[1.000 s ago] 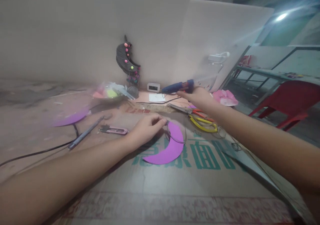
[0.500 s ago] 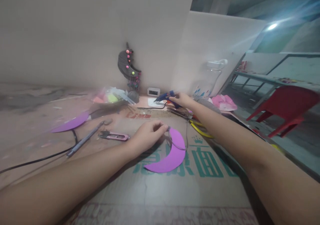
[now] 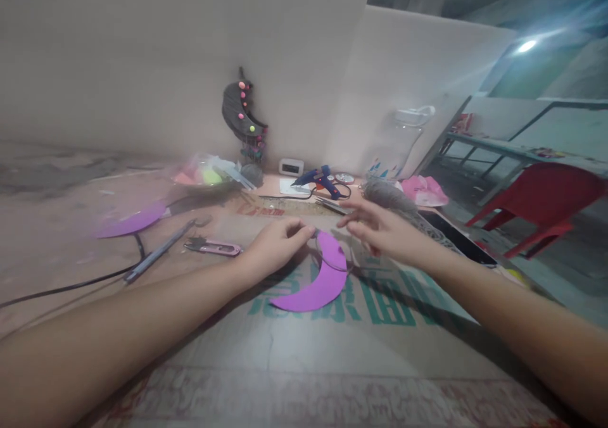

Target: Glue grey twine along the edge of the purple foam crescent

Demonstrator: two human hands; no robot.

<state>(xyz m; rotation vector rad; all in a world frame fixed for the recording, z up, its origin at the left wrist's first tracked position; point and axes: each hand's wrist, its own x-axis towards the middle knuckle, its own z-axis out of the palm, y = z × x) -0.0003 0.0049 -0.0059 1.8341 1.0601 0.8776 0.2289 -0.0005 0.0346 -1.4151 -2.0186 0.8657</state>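
A purple crescent-moon cutout lies on the printed cardboard, and my left hand pinches its upper tip. Grey yarn loops from that tip across the crescent's face. To the right of the crescent, my right hand hovers with its fingers apart and nothing in them. Beyond both hands, a blue glue gun stands on the table with its nozzle to the left. Scissors lie just behind my right hand, which partly covers them.
Left of my hand are pink thread snips, a pen and another purple piece. A grey yarn ball, a phone and a clear bottle are at the right. A dark crescent ornament leans against the wall.
My right hand has let go of the glue gun and come back toward the crescent, its fingers spreading. My left hand still pinches the tip.
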